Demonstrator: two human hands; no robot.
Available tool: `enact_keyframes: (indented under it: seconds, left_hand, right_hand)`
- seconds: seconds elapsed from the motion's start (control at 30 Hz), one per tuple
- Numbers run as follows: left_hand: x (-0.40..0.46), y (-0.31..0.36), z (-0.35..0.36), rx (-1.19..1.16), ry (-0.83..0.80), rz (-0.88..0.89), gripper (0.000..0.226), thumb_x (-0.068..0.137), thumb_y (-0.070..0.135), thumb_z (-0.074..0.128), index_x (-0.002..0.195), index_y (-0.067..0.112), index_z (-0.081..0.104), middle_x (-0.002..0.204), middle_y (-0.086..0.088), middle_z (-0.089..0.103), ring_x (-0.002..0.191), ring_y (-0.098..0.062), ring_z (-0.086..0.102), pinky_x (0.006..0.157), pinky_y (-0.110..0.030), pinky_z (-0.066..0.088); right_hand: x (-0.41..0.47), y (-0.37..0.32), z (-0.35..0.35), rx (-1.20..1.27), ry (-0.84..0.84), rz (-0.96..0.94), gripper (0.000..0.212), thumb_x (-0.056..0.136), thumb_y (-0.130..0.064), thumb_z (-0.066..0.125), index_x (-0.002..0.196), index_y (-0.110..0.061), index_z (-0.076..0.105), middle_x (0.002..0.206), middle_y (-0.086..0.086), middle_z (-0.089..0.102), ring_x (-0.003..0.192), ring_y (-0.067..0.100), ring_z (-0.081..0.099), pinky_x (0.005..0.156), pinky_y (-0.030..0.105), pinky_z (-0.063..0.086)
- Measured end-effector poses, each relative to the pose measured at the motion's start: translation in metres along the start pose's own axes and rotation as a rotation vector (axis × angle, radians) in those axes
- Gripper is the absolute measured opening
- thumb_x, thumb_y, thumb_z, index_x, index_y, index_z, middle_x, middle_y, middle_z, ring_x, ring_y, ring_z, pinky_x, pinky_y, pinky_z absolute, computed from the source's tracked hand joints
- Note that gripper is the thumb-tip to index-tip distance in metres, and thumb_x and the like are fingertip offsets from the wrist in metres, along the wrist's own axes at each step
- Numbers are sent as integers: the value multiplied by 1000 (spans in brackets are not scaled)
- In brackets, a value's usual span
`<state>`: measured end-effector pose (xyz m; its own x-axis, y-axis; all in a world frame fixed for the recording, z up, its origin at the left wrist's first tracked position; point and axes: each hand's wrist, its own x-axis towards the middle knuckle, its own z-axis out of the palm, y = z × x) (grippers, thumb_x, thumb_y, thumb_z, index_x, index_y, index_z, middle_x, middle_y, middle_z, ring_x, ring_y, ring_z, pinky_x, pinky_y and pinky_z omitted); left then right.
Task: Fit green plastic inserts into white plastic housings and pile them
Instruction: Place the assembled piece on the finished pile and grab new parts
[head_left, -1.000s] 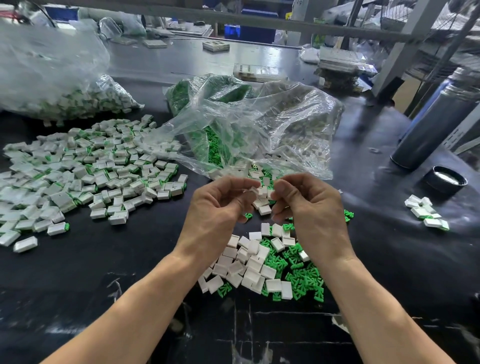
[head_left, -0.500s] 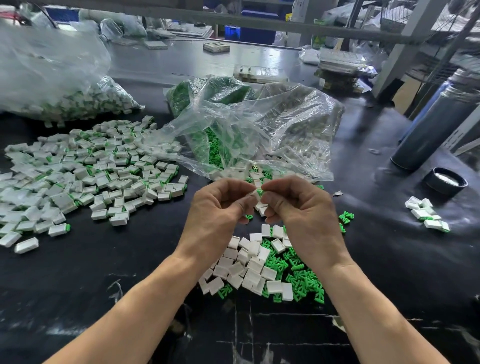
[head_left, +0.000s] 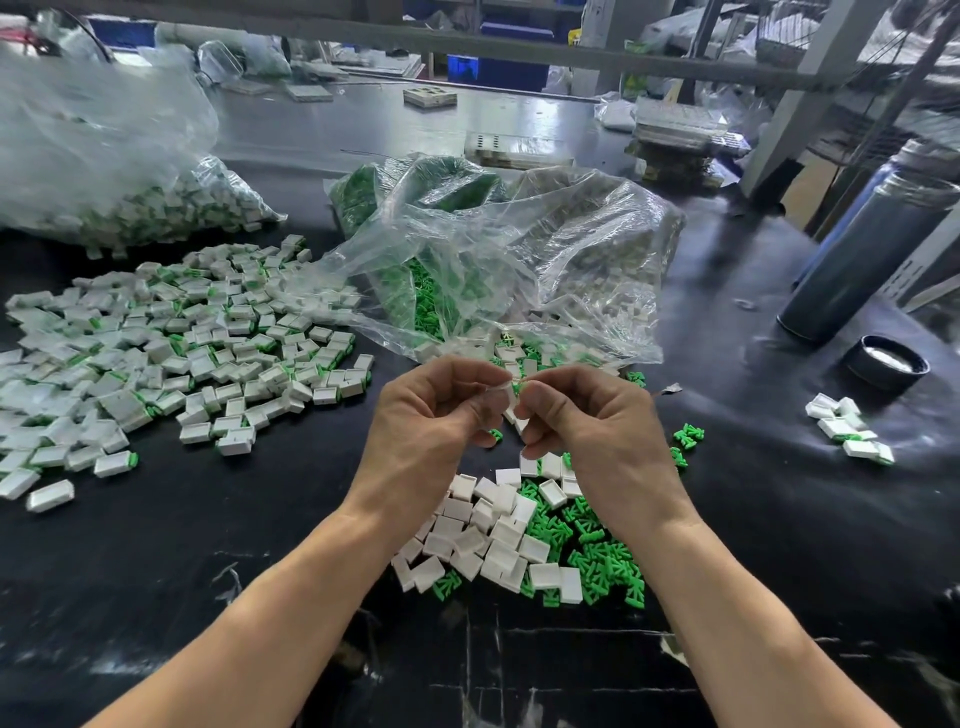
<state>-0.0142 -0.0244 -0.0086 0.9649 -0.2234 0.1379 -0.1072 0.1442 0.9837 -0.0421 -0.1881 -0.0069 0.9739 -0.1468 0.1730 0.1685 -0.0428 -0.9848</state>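
My left hand (head_left: 431, 415) and my right hand (head_left: 587, 421) meet fingertip to fingertip above the black table. Between them they pinch a small white housing with a green insert (head_left: 513, 387), mostly hidden by the fingers. My left hand grips the white side and my right hand pinches the green side. Under my wrists lies a loose heap of empty white housings (head_left: 483, 530) and green inserts (head_left: 597, 551). A wide pile of fitted white-and-green pieces (head_left: 171, 353) spreads over the table's left side.
Behind my hands slumps an open clear bag (head_left: 519, 260) with green inserts and white housings. A large clear bag of fitted pieces (head_left: 130, 197) sits at the back left. At the right are a grey flask (head_left: 872, 249), its black lid (head_left: 885, 364) and several fitted pieces (head_left: 847, 431).
My two hands have drawn closer until the fingertips meet on the small part. The piles and bags have not moved.
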Motion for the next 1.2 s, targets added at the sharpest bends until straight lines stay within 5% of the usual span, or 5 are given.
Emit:
enact_keyframes:
  seconds: [0.23,0.43,0.93,1.13,1.2]
  left_hand:
    - [0,-1,1,34,18,-72,3,90,11,74,92,10,76,82,-15,75,69,-15,67,65,-25,58]
    - [-2,0,-1,170,0,-14,6,93,5,72,90,9,76,72,1,72,66,-9,64,63,-22,56]
    - [1,1,-7,514,-64,100,22,89,1,73,81,21,76,68,15,67,63,1,59,62,-17,46]
    - [-1,-2,-4,301,-3,17,20,91,-1,71,81,15,77,70,-2,71,64,-12,61,62,-35,55]
    - [-1,-3,-2,239,21,-13,19,92,-2,70,81,13,77,70,-4,71,63,-12,62,62,-31,58]
  right_hand:
    - [-4,6,2,-234,36,-92,9,94,-25,70,90,-33,72,77,-10,73,67,6,67,60,23,55]
    - [-6,7,3,-415,43,-156,11,94,-21,72,92,-32,70,79,-10,70,73,14,67,68,44,60]
    - [-6,4,2,-543,-4,-218,13,93,-9,73,85,-20,72,72,-10,65,65,9,58,58,24,45]
    - [-6,7,5,-383,29,-134,10,91,-20,71,85,-27,73,70,-8,68,66,18,64,65,49,59]
    - [-7,7,7,-363,31,-128,6,88,-25,69,84,-28,73,69,-7,68,65,19,63,64,52,57]
